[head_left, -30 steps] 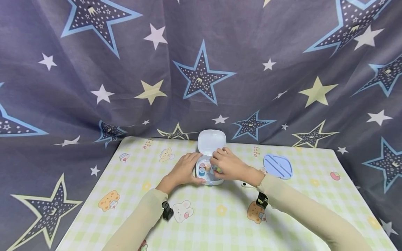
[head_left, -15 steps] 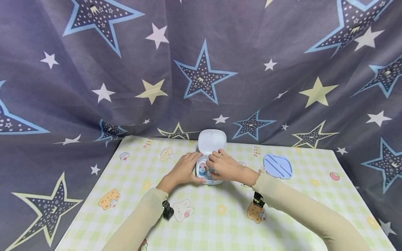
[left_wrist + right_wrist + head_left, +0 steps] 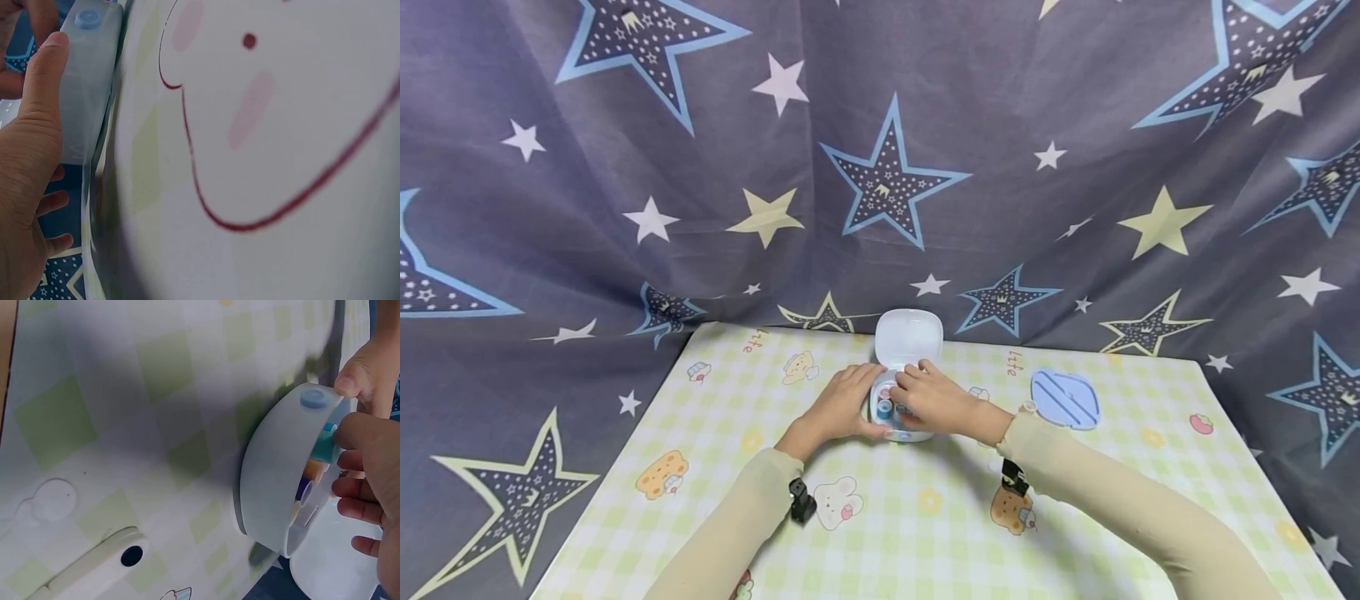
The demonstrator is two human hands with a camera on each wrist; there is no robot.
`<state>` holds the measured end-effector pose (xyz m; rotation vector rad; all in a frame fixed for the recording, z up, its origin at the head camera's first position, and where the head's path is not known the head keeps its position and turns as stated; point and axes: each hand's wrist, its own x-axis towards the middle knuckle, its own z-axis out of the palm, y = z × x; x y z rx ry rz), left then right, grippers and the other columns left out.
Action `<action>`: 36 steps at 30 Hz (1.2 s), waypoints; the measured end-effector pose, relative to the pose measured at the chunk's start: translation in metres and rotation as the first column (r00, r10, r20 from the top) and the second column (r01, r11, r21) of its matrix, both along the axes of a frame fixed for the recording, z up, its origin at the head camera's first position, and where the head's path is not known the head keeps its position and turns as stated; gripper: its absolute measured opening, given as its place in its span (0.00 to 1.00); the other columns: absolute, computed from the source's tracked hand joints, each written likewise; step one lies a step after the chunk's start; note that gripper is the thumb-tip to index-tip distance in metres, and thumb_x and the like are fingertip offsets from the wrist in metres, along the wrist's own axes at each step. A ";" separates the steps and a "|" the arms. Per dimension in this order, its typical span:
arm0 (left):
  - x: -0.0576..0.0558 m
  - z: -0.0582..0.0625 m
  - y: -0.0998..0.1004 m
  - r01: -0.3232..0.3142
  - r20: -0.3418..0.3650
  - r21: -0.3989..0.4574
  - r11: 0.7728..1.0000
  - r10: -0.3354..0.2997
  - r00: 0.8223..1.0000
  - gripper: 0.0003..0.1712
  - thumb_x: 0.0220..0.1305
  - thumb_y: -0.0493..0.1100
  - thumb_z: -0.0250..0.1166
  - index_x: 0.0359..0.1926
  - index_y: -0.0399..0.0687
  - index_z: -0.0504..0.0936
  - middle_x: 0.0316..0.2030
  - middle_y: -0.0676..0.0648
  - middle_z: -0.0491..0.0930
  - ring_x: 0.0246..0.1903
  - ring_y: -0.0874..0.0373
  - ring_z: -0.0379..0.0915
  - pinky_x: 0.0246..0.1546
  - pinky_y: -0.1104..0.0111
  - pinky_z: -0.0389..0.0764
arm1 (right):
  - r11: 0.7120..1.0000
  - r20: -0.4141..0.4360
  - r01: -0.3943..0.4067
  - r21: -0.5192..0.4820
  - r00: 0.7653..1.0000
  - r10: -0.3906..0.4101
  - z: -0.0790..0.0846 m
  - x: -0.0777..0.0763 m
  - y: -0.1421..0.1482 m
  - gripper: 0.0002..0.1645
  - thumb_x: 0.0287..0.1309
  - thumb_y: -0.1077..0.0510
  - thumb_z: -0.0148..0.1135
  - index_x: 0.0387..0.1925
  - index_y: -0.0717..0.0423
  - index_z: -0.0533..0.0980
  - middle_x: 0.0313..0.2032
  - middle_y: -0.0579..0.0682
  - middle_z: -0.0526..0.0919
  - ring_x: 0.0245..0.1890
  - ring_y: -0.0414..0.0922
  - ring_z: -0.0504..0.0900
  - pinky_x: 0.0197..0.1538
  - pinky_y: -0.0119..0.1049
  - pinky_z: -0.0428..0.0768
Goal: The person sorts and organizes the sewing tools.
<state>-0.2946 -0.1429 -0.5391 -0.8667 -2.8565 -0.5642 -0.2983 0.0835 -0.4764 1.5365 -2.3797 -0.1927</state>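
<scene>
A small white sewing box (image 3: 912, 437) stands on the table with its lid (image 3: 908, 335) raised at the back. My left hand (image 3: 838, 408) grips its left side, the thumb (image 3: 45, 75) on the front rim. Inside sit several thread spools, among them a blue spool (image 3: 884, 409), a pink one (image 3: 884, 393), an orange one (image 3: 313, 469) and a purple one (image 3: 304, 489). My right hand (image 3: 936, 404) reaches into the right half, where thumb and curled fingers pinch the end of a teal spool (image 3: 323, 447). Its knuckles hide much of the interior in the head view.
A flat blue divided tray (image 3: 1066, 400) lies to the right, with a small pale round piece (image 3: 1028, 407) at its left edge. Near my right wrist lies a long white tool with a dark hole (image 3: 94, 569). A starred curtain (image 3: 745, 275) hangs behind the table.
My right hand has shifted slightly left, deeper over the box, and the green piece seen by its fingers a second ago is now hidden. My left hand keeps its grip.
</scene>
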 end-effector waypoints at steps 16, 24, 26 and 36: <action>0.000 0.003 0.002 0.003 0.005 -0.032 0.999 -0.003 1.000 0.68 0.44 0.74 0.75 0.77 0.42 0.59 0.72 0.40 0.67 0.71 0.42 0.62 0.74 0.48 0.64 | 1.000 -0.020 0.010 0.003 1.000 -0.010 -0.006 -0.003 0.000 0.17 0.59 0.46 0.71 0.46 0.49 0.80 0.41 0.47 0.82 0.42 0.46 0.76 0.46 0.43 0.71; 0.000 0.001 0.000 0.006 -0.017 -0.024 1.000 -0.006 1.000 0.68 0.44 0.74 0.76 0.76 0.42 0.60 0.71 0.40 0.68 0.70 0.43 0.64 0.74 0.49 0.65 | 1.000 -0.026 0.013 0.001 1.000 -0.013 -0.007 -0.004 -0.002 0.17 0.59 0.46 0.70 0.46 0.49 0.80 0.41 0.48 0.82 0.42 0.47 0.76 0.46 0.43 0.71; 0.000 0.001 0.000 0.007 -0.025 -0.017 1.000 -0.007 1.000 0.67 0.43 0.73 0.76 0.76 0.42 0.61 0.71 0.40 0.68 0.70 0.42 0.64 0.74 0.49 0.65 | 1.000 -0.028 0.019 0.004 0.999 -0.019 -0.007 -0.004 -0.003 0.17 0.59 0.46 0.70 0.46 0.49 0.80 0.42 0.48 0.82 0.42 0.47 0.76 0.47 0.43 0.72; 0.001 0.002 0.001 0.003 0.007 -0.037 0.999 -0.003 1.000 0.68 0.45 0.74 0.75 0.77 0.41 0.59 0.72 0.40 0.67 0.71 0.42 0.62 0.74 0.49 0.64 | 1.000 -0.013 0.016 0.005 1.000 -0.016 -0.010 -0.004 -0.005 0.19 0.59 0.47 0.70 0.49 0.50 0.80 0.44 0.51 0.83 0.44 0.48 0.78 0.48 0.44 0.73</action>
